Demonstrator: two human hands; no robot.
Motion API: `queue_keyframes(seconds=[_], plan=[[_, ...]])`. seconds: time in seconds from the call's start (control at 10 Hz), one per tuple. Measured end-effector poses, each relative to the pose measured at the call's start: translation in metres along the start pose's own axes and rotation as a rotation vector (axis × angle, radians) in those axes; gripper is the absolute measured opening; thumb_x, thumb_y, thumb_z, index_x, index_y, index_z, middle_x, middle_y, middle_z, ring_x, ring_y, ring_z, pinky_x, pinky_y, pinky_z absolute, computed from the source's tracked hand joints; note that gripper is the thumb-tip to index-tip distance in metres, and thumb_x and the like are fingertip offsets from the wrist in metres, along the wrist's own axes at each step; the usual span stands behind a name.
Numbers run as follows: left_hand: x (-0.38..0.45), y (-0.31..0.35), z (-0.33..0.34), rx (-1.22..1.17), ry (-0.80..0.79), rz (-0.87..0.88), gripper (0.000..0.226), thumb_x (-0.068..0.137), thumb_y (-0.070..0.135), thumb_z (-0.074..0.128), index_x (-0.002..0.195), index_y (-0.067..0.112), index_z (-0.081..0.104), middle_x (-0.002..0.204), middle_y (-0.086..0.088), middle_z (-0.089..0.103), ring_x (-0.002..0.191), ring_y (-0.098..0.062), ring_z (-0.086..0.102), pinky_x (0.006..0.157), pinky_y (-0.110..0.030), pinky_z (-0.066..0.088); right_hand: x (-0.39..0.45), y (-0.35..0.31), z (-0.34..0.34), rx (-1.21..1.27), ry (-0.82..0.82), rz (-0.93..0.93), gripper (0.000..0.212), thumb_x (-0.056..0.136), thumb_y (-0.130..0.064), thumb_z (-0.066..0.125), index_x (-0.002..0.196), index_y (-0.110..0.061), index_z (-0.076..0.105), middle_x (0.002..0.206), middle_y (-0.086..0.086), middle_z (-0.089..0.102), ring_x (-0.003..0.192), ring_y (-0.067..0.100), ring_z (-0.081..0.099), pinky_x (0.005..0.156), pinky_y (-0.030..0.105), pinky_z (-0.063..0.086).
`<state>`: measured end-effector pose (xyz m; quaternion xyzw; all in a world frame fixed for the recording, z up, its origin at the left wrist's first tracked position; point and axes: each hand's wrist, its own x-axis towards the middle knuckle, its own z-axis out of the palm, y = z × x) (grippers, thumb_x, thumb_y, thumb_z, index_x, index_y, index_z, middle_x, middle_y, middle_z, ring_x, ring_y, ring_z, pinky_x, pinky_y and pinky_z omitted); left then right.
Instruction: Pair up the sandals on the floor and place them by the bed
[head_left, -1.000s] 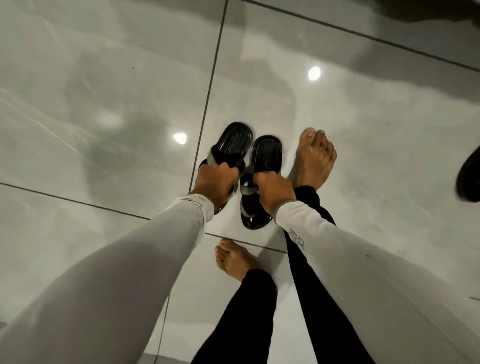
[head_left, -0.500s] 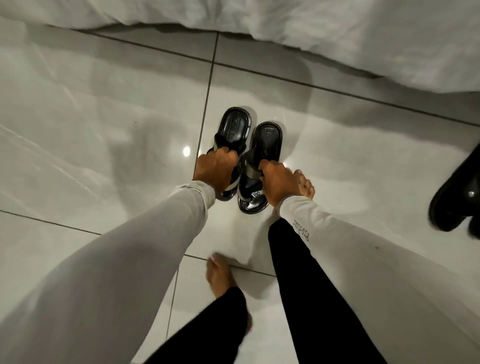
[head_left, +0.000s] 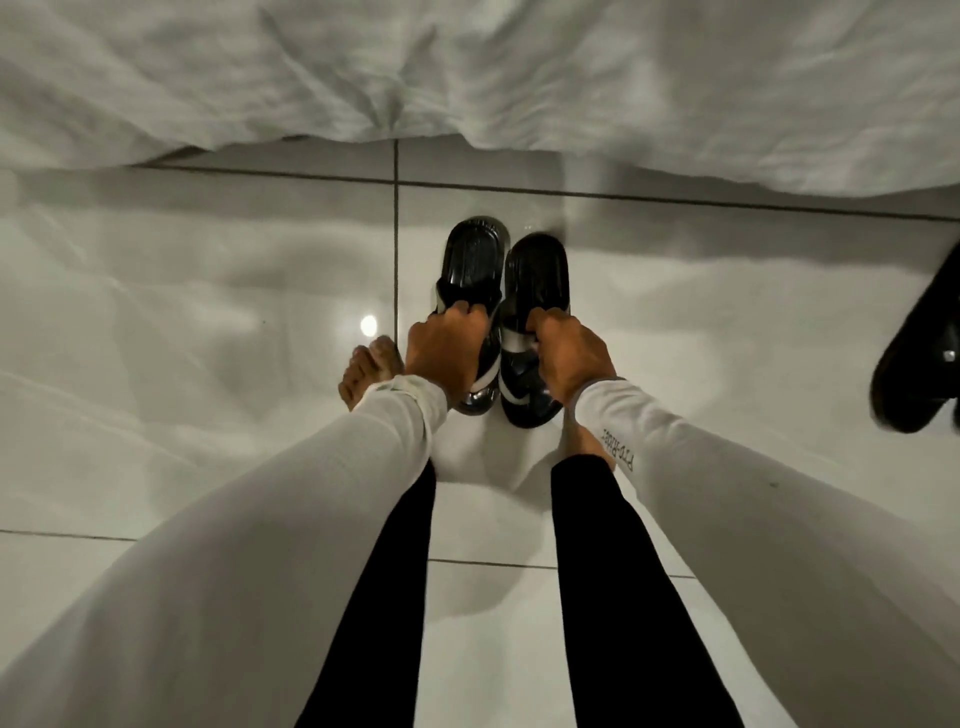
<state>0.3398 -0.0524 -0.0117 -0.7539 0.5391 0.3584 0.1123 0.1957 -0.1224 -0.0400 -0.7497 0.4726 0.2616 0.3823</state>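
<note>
Two black sandals with grey-white straps hang side by side above the glossy tiled floor, heels pointing toward the bed. My left hand (head_left: 445, 354) grips the strap of the left sandal (head_left: 474, 260). My right hand (head_left: 569, 354) grips the strap of the right sandal (head_left: 540, 270). The bed (head_left: 467, 73), draped in a rumpled white sheet, fills the top of the view, a short way beyond the sandals. My hands hide the sandals' front halves.
Another black shoe (head_left: 922, 358) lies on the floor at the right edge. My bare left foot (head_left: 366, 371) stands left of the sandals; my right foot is mostly hidden under my right wrist. White floor tiles (head_left: 182, 338) spread to the left.
I have stepped forward carrying both sandals; the bed, unseen a second ago, has come close and fills the top. My left foot has moved up beside my left hand.
</note>
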Motion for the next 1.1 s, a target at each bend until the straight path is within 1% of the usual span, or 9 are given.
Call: queue_keyframes(seconds=[0.1, 0.2, 0.3, 0.4, 0.5, 0.8, 0.9, 1.0, 1.1], plan=[[0.003, -0.011, -0.005, 0.023, -0.042, 0.05, 0.024, 0.093, 0.003, 0.05, 0.117, 0.004, 0.055, 0.11, -0.015, 0.065, 0.094, -0.038, 0.07, 0.083, -0.047, 0.058, 0.009, -0.005, 0.0, 0.002, 0.047, 0.008, 0.035, 0.086, -0.007, 0.052, 0.121, -0.014, 0.054, 0.113, 0.014, 0.061, 0.096, 0.039, 0.064, 0.071, 0.033, 0.041], [0.009, -0.019, -0.006, 0.057, -0.05, 0.07, 0.022, 0.096, 0.005, 0.05, 0.118, 0.004, 0.053, 0.111, -0.015, 0.065, 0.093, -0.037, 0.071, 0.082, -0.047, 0.059, 0.016, -0.011, -0.003, -0.01, 0.058, 0.033, 0.027, 0.091, -0.009, 0.049, 0.117, -0.015, 0.055, 0.107, 0.011, 0.061, 0.096, 0.037, 0.063, 0.069, 0.033, 0.041], [0.011, -0.02, -0.007, 0.057, -0.033, 0.075, 0.022, 0.096, 0.005, 0.05, 0.118, 0.004, 0.054, 0.11, -0.014, 0.065, 0.09, -0.037, 0.072, 0.079, -0.047, 0.06, 0.021, -0.013, -0.011, -0.07, 0.094, 0.008, 0.026, 0.092, -0.007, 0.05, 0.117, -0.013, 0.053, 0.112, 0.014, 0.061, 0.097, 0.039, 0.062, 0.075, 0.04, 0.049], [0.013, -0.02, -0.007, 0.055, -0.014, 0.092, 0.021, 0.096, 0.005, 0.051, 0.116, 0.004, 0.055, 0.109, -0.014, 0.065, 0.088, -0.036, 0.072, 0.076, -0.046, 0.06, 0.025, -0.01, -0.016, -0.002, 0.113, 0.017, 0.026, 0.09, -0.009, 0.049, 0.115, -0.014, 0.052, 0.112, 0.011, 0.062, 0.09, 0.037, 0.061, 0.071, 0.037, 0.046], [0.017, -0.019, -0.009, 0.05, 0.007, 0.081, 0.022, 0.094, 0.004, 0.051, 0.116, 0.005, 0.055, 0.11, -0.015, 0.065, 0.089, -0.038, 0.072, 0.074, -0.047, 0.058, 0.025, -0.006, -0.022, 0.013, 0.115, -0.004, 0.038, 0.083, -0.007, 0.054, 0.12, -0.015, 0.051, 0.116, 0.012, 0.063, 0.092, 0.04, 0.063, 0.072, 0.036, 0.046], [0.024, -0.023, -0.017, 0.005, 0.064, 0.085, 0.022, 0.092, 0.001, 0.051, 0.113, 0.003, 0.055, 0.108, -0.017, 0.064, 0.086, -0.041, 0.07, 0.072, -0.048, 0.056, 0.023, -0.006, -0.024, -0.028, 0.1, -0.048, 0.043, 0.08, 0.001, 0.054, 0.119, -0.013, 0.051, 0.117, 0.013, 0.062, 0.097, 0.04, 0.065, 0.075, 0.037, 0.049], [0.023, -0.025, -0.018, -0.001, 0.064, 0.086, 0.022, 0.092, 0.002, 0.051, 0.114, 0.003, 0.055, 0.109, -0.016, 0.063, 0.087, -0.04, 0.069, 0.071, -0.046, 0.056, 0.02, -0.008, -0.027, -0.016, 0.067, -0.055, 0.043, 0.082, 0.002, 0.055, 0.122, -0.013, 0.051, 0.12, 0.013, 0.06, 0.097, 0.039, 0.065, 0.08, 0.041, 0.057], [0.016, -0.025, -0.019, 0.02, 0.094, 0.102, 0.025, 0.096, 0.008, 0.048, 0.12, 0.005, 0.055, 0.118, -0.015, 0.06, 0.095, -0.037, 0.068, 0.075, -0.046, 0.058, 0.014, -0.009, -0.029, -0.042, 0.078, -0.079, 0.045, 0.088, -0.003, 0.057, 0.131, -0.013, 0.047, 0.134, 0.014, 0.052, 0.101, 0.04, 0.064, 0.083, 0.047, 0.057], [0.003, -0.023, -0.019, 0.152, 0.121, 0.09, 0.038, 0.101, 0.02, 0.041, 0.134, 0.004, 0.049, 0.132, -0.017, 0.057, 0.111, -0.037, 0.062, 0.088, -0.047, 0.055, 0.0, -0.009, -0.037, -0.13, 0.121, -0.031, 0.05, 0.093, -0.014, 0.057, 0.14, -0.011, 0.043, 0.14, 0.018, 0.048, 0.112, 0.043, 0.058, 0.091, 0.049, 0.053]])
